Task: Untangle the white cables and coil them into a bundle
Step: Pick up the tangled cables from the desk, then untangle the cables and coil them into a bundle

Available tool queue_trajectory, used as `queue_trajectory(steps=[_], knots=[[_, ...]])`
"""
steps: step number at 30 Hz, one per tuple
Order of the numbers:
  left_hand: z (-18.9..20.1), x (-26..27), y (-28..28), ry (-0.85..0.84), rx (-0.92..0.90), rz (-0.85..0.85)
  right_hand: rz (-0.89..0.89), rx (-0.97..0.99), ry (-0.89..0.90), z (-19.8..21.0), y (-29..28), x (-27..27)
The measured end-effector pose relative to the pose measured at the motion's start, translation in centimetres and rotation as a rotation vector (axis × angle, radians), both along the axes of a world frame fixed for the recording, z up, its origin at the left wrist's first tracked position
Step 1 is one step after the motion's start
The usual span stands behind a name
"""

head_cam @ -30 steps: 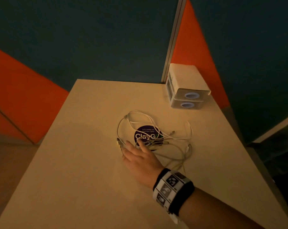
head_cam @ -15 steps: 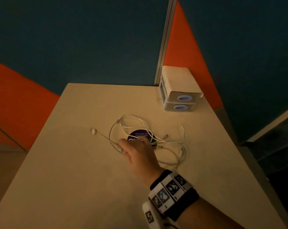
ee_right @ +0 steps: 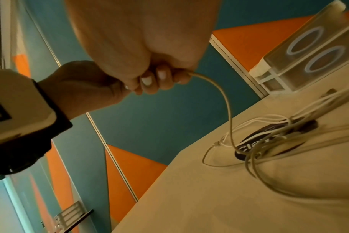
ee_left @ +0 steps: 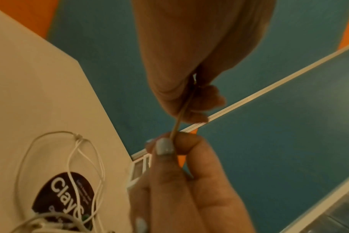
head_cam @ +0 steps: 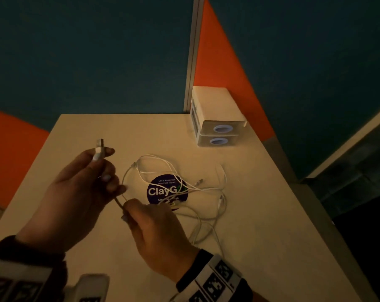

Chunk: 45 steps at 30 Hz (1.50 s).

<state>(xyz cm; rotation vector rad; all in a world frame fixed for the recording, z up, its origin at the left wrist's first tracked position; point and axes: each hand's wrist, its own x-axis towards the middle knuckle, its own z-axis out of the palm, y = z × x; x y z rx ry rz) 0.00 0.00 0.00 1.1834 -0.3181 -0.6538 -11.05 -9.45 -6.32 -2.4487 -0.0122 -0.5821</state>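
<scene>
Several white cables lie tangled on the beige table, partly over a round purple sticker. My left hand is raised at the left and pinches the USB plug of one cable, plug end up. That cable runs down to my right hand, which pinches it just above the table's left-centre. In the left wrist view the cable is stretched short between both hands. In the right wrist view it hangs from my fingers down into the tangle.
Two stacked white boxes with blue rings stand at the table's far right corner against a teal and orange partition. The table's left edge runs close by my left hand.
My right hand drew one cable end out to the left and lifted it off the table. My left hand came into view and took the plug.
</scene>
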Motion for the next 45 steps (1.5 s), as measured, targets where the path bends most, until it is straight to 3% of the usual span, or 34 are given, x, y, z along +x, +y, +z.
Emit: queue_trajectory(steps=[5, 8, 10, 12, 14, 17, 21, 23, 25, 29, 33, 39, 45], knots=[[-0.3, 3.2, -0.5, 0.021, -0.152, 0.152, 0.021, 0.114, 0.177, -1.9, -2.7, -2.3], [-0.1, 4.4, -0.4, 0.027, -0.125, 0.178, 0.036, 0.255, 0.278, -3.1, -4.5, -3.8], [-0.5, 4.7, -0.3, 0.035, -0.062, 0.186, -0.169, 0.388, 0.194, -3.8, -7.0, -4.2], [-0.8, 4.5, -0.2, 0.037, -0.022, 0.201, -0.507, 0.258, 0.178, -4.8, -10.6, -4.2], [-0.8, 4.0, -0.1, 0.041, 0.001, 0.211, -0.74, 0.055, 0.473, -5.3, -13.7, -4.1], [-0.7, 3.4, 0.0, 0.057, 0.002, 0.219, -0.793, 0.014, 0.786, -6.2, -15.6, -3.7], [-0.3, 3.1, 0.1, 0.058, 0.0, 0.218, -0.807, 0.049, 0.845, -7.5, -16.1, -3.1], [0.0, 2.9, 0.1, 0.059, -0.001, 0.209, -0.818, 0.087, 0.779, -7.5, -16.0, -3.1], [0.1, 2.8, 0.2, 0.058, -0.005, 0.202, -0.795, 0.188, 0.592, -7.3, -15.7, -3.2], [0.4, 2.2, -0.1, 0.034, 0.016, 0.181, -0.58, 0.443, 0.155, -4.6, -14.3, -3.5], [1.2, 1.1, -1.0, -0.011, -0.01, 0.094, -0.363, 0.5, -0.082, -0.1, -12.8, -3.4], [1.5, -1.5, -2.9, -0.208, 0.034, -0.093, -0.227, 0.432, -0.132, 5.7, -9.0, -1.4], [1.4, -4.5, -4.8, -0.228, 0.075, -0.101, -0.135, 0.309, -0.115, 7.4, -5.5, -0.2]])
